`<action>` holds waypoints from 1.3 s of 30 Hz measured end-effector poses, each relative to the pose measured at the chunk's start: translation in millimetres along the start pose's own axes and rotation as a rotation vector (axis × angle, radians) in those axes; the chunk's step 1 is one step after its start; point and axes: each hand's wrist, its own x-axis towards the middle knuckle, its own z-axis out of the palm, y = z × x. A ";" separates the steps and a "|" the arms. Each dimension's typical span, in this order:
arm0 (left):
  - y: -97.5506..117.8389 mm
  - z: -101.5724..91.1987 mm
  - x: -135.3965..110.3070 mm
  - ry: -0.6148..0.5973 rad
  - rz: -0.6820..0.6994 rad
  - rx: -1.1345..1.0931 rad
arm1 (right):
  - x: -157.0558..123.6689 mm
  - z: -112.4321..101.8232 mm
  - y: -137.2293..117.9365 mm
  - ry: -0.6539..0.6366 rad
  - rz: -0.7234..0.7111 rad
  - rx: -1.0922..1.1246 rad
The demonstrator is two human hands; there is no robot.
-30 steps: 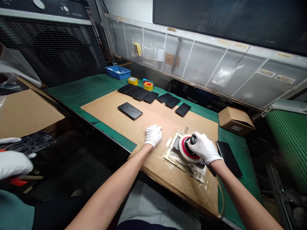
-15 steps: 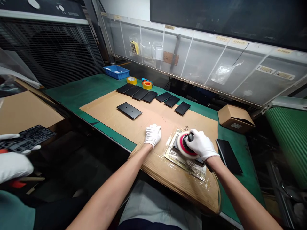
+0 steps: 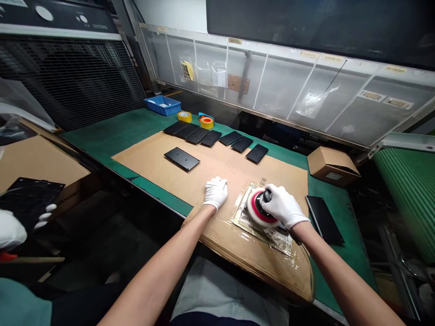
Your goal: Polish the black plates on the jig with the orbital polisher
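My right hand [image 3: 283, 206], in a white glove, is closed round the black handle of a round polisher [image 3: 254, 210] with a red ring and a white pad. The polisher is over a framed fixture [image 3: 241, 220] taped to cardboard; what lies beneath the pad is mostly hidden. Resting on the cardboard sheet [image 3: 234, 170] to its left, my gloved left hand [image 3: 215, 192] has its fingers curled in, with nothing visible in them. One black plate [image 3: 181, 158] lies alone beyond that hand. A larger black panel [image 3: 325, 220] lies right of the fixture.
Several black plates [image 3: 211, 138] line the far side of the cardboard. Behind them are tape rolls [image 3: 206, 121] and a blue bin [image 3: 163, 105]. A carton [image 3: 333, 165] stands at right. At far left, a co-worker's gloved hands hold a dark panel [image 3: 32, 199].
The polisher and my right hand have shifted slightly left over the fixture. My left hand stays in place. The co-worker's panel has been turned and moved left.
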 end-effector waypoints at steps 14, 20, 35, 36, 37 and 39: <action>1.0 -0.3 0.0 -0.015 -0.012 -0.014 | -5.8 -0.3 -6.4 0.011 -0.024 -0.004; -0.6 3.4 0.5 -0.001 -0.004 -0.030 | -7.8 0.3 11.1 0.042 0.087 -0.040; -0.8 2.6 1.6 -0.018 -0.006 -0.030 | -22.8 0.5 21.6 0.044 0.094 -0.031; -1.1 3.1 1.7 -0.015 -0.004 -0.031 | -22.3 0.8 18.1 0.038 0.086 -0.031; -1.3 3.5 1.8 -0.011 -0.002 -0.035 | -21.2 0.8 14.4 0.033 0.096 -0.039; -1.3 3.4 1.6 -0.006 -0.001 -0.045 | -18.0 -0.6 7.1 0.032 0.139 -0.063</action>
